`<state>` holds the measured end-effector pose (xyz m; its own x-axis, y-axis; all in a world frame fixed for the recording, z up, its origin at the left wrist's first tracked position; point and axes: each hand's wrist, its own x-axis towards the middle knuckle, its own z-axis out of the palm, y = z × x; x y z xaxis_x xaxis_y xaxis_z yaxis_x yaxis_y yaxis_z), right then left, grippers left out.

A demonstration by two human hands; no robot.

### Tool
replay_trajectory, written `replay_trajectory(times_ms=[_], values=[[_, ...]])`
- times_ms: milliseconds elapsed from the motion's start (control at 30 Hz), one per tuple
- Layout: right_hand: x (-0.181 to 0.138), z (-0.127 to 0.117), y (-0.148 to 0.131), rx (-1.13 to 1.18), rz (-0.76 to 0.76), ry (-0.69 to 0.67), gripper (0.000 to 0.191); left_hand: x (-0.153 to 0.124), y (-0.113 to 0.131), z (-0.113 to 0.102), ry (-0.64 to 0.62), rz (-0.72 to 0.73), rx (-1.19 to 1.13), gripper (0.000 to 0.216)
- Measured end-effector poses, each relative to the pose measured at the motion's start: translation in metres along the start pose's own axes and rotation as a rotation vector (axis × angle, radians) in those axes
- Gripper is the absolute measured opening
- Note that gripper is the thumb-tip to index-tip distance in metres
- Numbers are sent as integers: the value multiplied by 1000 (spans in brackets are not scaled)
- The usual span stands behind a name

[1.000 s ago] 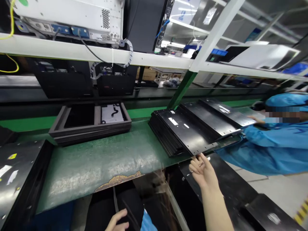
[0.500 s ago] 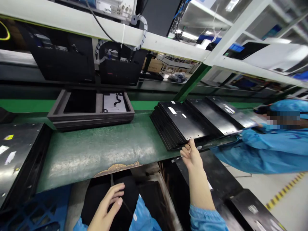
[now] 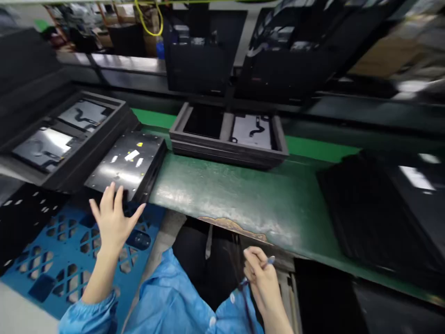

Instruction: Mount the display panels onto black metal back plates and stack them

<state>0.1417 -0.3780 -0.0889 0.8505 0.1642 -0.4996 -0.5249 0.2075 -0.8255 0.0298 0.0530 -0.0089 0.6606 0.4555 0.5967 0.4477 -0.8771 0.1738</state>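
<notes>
Just short of the near edge of a stack of glossy black metal plates with small white and yellow stickers [image 3: 129,163], the fingers [image 3: 108,197] of the person's left hand [image 3: 113,220] are spread wide and hold nothing; the fingertips hover at that edge, and whether they touch it cannot be told. Below this hand lies a blue plastic pallet with cut-out holes [image 3: 66,260], and the blue sleeve [image 3: 90,315] covers the forearm.

Nearer the body, the person's right hand [image 3: 262,278] is curled shut around a thin pen-like tool with a bluish tip [image 3: 266,264], pinched between thumb and forefinger. It sits just below the worn near edge of the green conveyor belt [image 3: 236,195], well apart from the plate stack, to the stack's right.

That stack rests at the belt's left end, partly over its edge. Just behind the stack and to its right, a dark grey foam tray with two compartments [image 3: 227,148] sits on the belt; its right compartment holds a pale sheet with a black cable shape. To the left of the stack, larger black foam trays [image 3: 66,139] carry shiny grey panels. Far right of the stack, a blurred pile of black panels [image 3: 375,208] lies on the belt.
</notes>
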Motion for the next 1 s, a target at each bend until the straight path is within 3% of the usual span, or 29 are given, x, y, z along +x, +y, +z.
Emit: replay_trajectory(times_ms=[100, 267, 533, 667, 800, 900, 1000], values=[[-6, 39, 18, -120, 77, -228, 54, 8, -16, 2, -76, 22, 42, 90], [-15, 85, 13, -284, -28, -409, 52, 15, -14, 17, 24, -18, 11, 76], [-14, 109, 16, -380, -13, -530, 56, 6, -14, 38, 172, 77, -57, 63], [-5, 135, 16, -341, 50, -611, 60, -16, 2, 39, 268, 106, -70, 56], [6, 186, 14, -205, 131, -703, 73, -50, 30, 20, 273, 91, -107, 55], [13, 223, 8, -47, 202, -677, 75, -87, 47, 1, 247, 127, -128, 64], [8, 229, 3, 27, 193, -629, 70, -131, 51, -9, 178, 262, -114, 78]])
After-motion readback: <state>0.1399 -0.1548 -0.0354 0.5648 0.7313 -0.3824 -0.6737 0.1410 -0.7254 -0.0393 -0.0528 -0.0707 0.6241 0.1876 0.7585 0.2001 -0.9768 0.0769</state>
